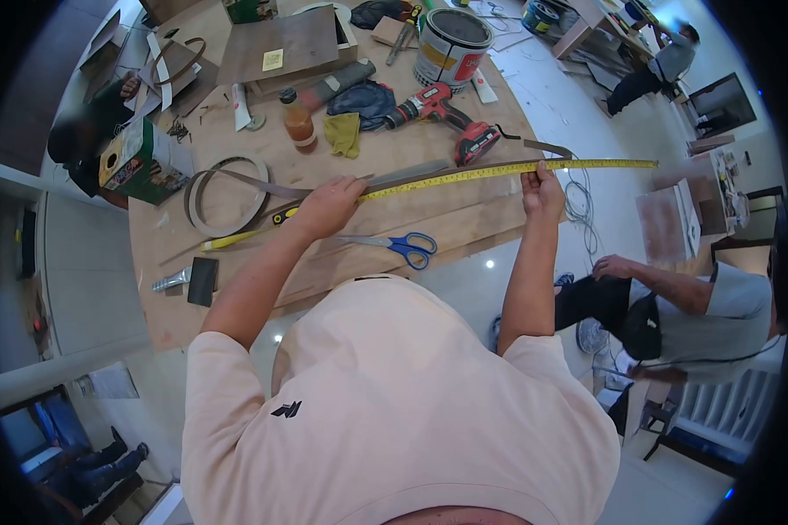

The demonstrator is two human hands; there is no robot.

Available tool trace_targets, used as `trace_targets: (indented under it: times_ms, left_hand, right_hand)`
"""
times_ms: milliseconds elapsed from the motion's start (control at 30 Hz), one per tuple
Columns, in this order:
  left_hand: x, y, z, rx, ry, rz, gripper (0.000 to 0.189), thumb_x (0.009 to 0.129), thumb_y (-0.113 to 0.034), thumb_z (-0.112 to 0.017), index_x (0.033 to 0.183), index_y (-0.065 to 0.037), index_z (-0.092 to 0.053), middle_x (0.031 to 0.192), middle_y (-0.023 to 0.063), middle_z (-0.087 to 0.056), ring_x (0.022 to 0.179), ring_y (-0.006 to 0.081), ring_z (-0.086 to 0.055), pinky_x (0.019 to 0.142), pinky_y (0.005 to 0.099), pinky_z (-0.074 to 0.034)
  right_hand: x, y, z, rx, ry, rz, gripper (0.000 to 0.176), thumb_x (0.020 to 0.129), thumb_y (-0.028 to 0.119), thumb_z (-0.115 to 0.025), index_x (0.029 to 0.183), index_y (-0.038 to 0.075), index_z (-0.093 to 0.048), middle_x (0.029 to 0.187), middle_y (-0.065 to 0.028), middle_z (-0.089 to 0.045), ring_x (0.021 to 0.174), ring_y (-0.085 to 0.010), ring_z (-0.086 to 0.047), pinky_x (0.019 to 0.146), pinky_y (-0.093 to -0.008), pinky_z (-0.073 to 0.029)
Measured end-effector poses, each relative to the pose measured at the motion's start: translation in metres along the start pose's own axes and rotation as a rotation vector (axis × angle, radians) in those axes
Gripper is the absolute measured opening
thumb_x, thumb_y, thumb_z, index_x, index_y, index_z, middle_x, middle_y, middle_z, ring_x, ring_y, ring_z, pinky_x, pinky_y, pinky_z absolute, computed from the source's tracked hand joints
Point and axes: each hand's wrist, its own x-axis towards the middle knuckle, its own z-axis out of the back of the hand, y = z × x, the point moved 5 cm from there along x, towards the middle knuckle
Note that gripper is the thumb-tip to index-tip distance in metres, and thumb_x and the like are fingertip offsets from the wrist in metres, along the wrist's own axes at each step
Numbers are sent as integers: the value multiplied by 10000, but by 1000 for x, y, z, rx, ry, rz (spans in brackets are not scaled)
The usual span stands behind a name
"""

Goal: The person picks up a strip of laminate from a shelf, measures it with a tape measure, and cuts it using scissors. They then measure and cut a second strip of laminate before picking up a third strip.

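Observation:
A yellow tape measure (464, 177) is stretched out over the wooden table, its blade running past the table's right edge. My left hand (331, 206) is closed at the tape's left part, beside a dark edging strip. My right hand (543, 192) pinches the tape and the strip near the table's right edge. The strip (276, 186) runs left from my left hand to a coiled roll (228, 197). Blue-handled scissors (411, 250) lie below the tape, between my hands. Just above it rests a red cordless drill (442, 114).
On the table (341, 267) are a paint can (453, 48), an orange bottle (298, 122), a yellow cloth (342, 134), a green box (146, 162) and a brush (173, 279). A person (700, 302) sits at the right; others are farther off.

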Motion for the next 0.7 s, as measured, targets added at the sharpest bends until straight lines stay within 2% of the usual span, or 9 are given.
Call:
trace_targets:
  times_ms: [167, 367, 467, 700]
  left_hand:
    - [1, 7, -9, 7, -15, 4, 323, 870, -137, -605, 1171, -49, -532, 1091, 168, -611, 1023, 336, -591, 873, 431, -473]
    - [4, 6, 4, -102, 29, 169, 311, 849, -263, -669, 1075, -61, -598, 973, 179, -647, 921, 343, -625, 794, 431, -498]
    - [5, 6, 7, -105, 63, 205, 373, 830, -317, -685, 1071, -45, -599, 969, 178, -650, 906, 350, -627, 787, 426, -498]
    - [2, 8, 4, -209, -34, 142, 418, 828, -355, -681, 1057, -14, -604, 965, 183, -646, 900, 347, -622, 786, 416, -494]
  right_hand:
    - [-1, 2, 1, -24, -9, 15, 98, 942, 111, -576, 1011, 44, -557, 862, -44, -641, 729, -161, -641, 712, -320, -555]
    - [1, 2, -1, -21, 16, 6, 86, 941, 102, -575, 1007, 48, -561, 863, -46, -645, 746, -160, -649, 709, -313, -562]
    - [1, 3, -1, -22, 24, 6, 85, 940, 99, -575, 1009, 51, -563, 868, -47, -650, 748, -159, -652, 707, -309, -563]
    - [2, 6, -2, -21, 11, 10, 75, 941, 101, -573, 1003, 59, -568, 857, -42, -656, 726, -154, -653, 702, -313, -568]
